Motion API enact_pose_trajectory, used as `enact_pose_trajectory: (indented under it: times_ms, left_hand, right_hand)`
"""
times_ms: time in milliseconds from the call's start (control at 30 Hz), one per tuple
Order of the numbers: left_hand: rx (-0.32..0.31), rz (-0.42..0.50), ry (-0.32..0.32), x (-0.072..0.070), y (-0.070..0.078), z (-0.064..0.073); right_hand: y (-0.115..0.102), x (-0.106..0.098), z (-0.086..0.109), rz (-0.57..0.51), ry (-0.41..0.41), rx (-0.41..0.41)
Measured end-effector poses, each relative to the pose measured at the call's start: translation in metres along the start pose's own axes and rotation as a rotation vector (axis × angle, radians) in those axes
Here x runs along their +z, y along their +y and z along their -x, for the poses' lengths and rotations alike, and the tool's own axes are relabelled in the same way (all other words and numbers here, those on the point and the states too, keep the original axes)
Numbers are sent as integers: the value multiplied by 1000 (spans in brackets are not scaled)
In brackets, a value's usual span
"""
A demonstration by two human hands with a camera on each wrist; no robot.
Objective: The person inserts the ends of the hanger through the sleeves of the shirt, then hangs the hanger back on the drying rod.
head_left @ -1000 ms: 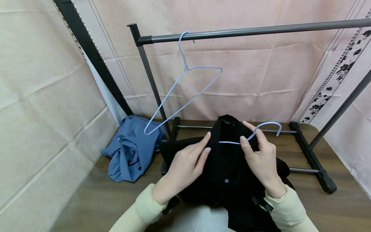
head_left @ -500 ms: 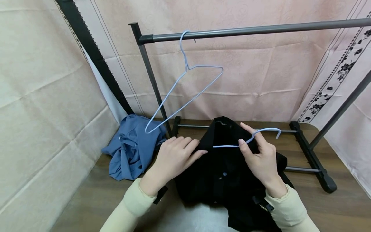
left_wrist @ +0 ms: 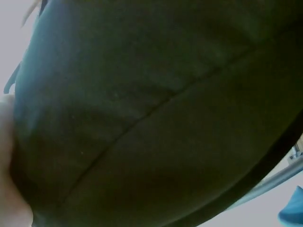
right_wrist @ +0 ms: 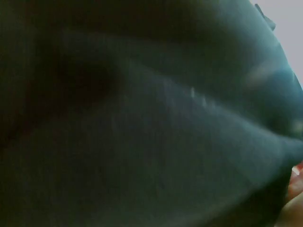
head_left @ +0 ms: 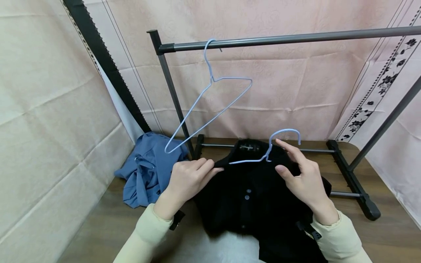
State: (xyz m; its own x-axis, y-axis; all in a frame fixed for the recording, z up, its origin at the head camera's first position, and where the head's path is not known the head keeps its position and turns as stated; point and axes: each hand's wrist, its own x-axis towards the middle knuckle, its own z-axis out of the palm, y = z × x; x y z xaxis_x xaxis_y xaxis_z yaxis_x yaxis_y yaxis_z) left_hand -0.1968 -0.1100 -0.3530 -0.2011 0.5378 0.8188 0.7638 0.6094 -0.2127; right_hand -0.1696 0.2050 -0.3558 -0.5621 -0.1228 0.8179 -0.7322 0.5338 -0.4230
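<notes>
A black button-up shirt (head_left: 230,204) is held up in the head view, its collar spread and a label showing inside the neck. My left hand (head_left: 189,179) grips it by the shoulder beside the collar. On the other side my right hand (head_left: 304,175) holds the shirt's edge, thumb in front and index finger extended along the collar. A light-blue hanger (head_left: 269,144) pokes out of the neck opening, hook upward and toward the right, close by the right fingertips. Its lower part is hidden inside the shirt. Dark cloth fills most of both wrist views.
A second light-blue hanger (head_left: 197,99) hangs from the grey rail (head_left: 279,39) of a clothes rack. To the left a crumpled blue garment (head_left: 148,171) lies on the wooden table (head_left: 98,223). The rack's black foot (head_left: 358,186) stands at the right.
My left hand has moved left and taken hold of the shirt's shoulder, widening the collar. The hanger's hook has swung left and more upright, out of my right thumb and finger.
</notes>
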Motion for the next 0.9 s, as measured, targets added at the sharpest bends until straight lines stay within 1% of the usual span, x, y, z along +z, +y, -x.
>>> enact_pose_trajectory:
  times_ms: [200,333,467,533,600,767,833,900]
  left_hand:
    - [-44,30,34,-9,-7,3]
    - [-67,55,69,-13,-11,4]
    - [-80,71,103,-17,-15,4]
    - [-88,72,98,-19,-17,4]
    - [-96,80,81,-22,-18,5]
    - [-112,101,40,-25,-18,7]
    - [-120,110,35,-26,-17,8]
    - [-127,123,33,-26,-16,10]
  right_hand:
    - [10,-17,-1,91,-10,-66]
    - [16,-25,4,49,-48,-89]
    - [21,-32,6,7,-113,-124]
    - [24,-36,6,23,-134,-135]
    - [27,-40,8,42,-147,-142]
    - [36,-47,15,70,-159,-119]
    - [37,-48,18,85,-158,-108]
    - [37,-48,19,102,-136,-112]
